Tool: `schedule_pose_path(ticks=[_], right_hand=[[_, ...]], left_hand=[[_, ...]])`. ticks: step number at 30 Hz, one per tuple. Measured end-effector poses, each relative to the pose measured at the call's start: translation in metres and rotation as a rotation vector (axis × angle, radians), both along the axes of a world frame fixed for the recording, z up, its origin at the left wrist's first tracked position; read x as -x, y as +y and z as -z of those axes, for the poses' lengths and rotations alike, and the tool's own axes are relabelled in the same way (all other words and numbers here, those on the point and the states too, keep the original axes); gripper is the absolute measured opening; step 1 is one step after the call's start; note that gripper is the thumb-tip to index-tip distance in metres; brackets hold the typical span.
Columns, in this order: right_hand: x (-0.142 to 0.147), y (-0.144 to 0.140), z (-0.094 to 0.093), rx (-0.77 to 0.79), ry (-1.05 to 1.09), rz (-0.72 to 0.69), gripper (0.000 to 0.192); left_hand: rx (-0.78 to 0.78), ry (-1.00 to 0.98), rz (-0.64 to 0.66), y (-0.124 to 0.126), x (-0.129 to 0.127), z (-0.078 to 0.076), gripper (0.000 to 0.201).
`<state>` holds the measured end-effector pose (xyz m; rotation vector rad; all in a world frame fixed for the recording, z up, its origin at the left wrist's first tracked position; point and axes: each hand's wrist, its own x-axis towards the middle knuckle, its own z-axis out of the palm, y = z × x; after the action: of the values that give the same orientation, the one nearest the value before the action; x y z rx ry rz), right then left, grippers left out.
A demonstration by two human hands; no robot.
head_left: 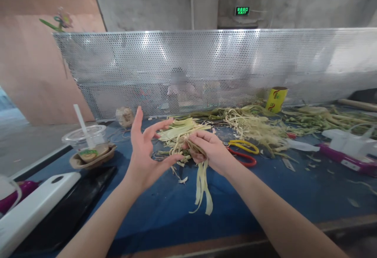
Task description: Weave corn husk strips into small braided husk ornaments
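My right hand [213,150] is closed on a small bundle of dry, pale green plant strips [202,187]. Several flat ends hang down from under the fingers. To the left of it, my left hand [141,152] is raised with fingers and thumb spread, holding nothing. Its thumb points towards the bundle, a short way off. Behind both hands lies a stack of pale cut strips [179,130]. Scissors [247,165] with one yellow and one red handle lie just beyond my right wrist; the blades are mostly hidden.
A plastic cup [84,136] with a straw stands in a cardboard holder at the left, near a white board [44,201]. Shredded fibres [250,126], a yellow cylinder [276,100] and a purple power strip [341,159] are at the right. A perforated metal screen [141,65] closes the back.
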<state>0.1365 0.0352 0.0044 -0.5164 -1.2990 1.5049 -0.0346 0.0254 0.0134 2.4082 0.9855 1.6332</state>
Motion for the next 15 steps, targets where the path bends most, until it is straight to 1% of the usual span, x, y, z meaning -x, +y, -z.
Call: schedule_pose_path(ticks=[1,2,4,5,8,9,11,13,15], right_hand=[[0.0000,-0.0009,-0.0011,-0.004,-0.011,-0.005,0.027],[0.0001,-0.0020,-0.0020,-0.006,-0.027,-0.015,0.028],[0.0001,-0.0043,-0.0033,-0.007,-0.052,-0.036,0.028],[0.0002,-0.0053,-0.0037,-0.005,-0.056,-0.042,0.026],[0.0004,-0.0072,-0.0040,-0.031,-0.089,-0.014,0.021],[0.0006,-0.0076,-0.0039,-0.064,-0.128,0.023,0.020],[0.0016,-0.0077,-0.0030,-0.162,-0.235,0.149,0.020],[0.0027,-0.0073,-0.0014,-0.262,-0.321,0.289,0.014],[0.0035,-0.0068,0.0004,-0.313,-0.356,0.373,0.009]], left_hand=[[-0.002,0.034,0.016,-0.0001,0.0008,-0.0018,0.059],[0.009,0.069,0.013,-0.0003,0.0016,-0.0030,0.053],[0.050,0.122,-0.046,-0.0004,0.0030,-0.0036,0.024],[0.064,0.115,-0.075,-0.0004,0.0034,-0.0035,0.015],[0.100,0.039,-0.115,-0.0001,0.0037,-0.0024,0.014],[0.098,0.041,-0.125,0.0001,0.0034,-0.0019,0.013],[0.069,0.085,-0.144,0.0006,0.0024,-0.0008,0.010],[0.026,0.131,-0.167,0.0009,0.0016,0.0006,0.014],[0.008,0.141,-0.186,0.0011,0.0013,0.0019,0.014]])
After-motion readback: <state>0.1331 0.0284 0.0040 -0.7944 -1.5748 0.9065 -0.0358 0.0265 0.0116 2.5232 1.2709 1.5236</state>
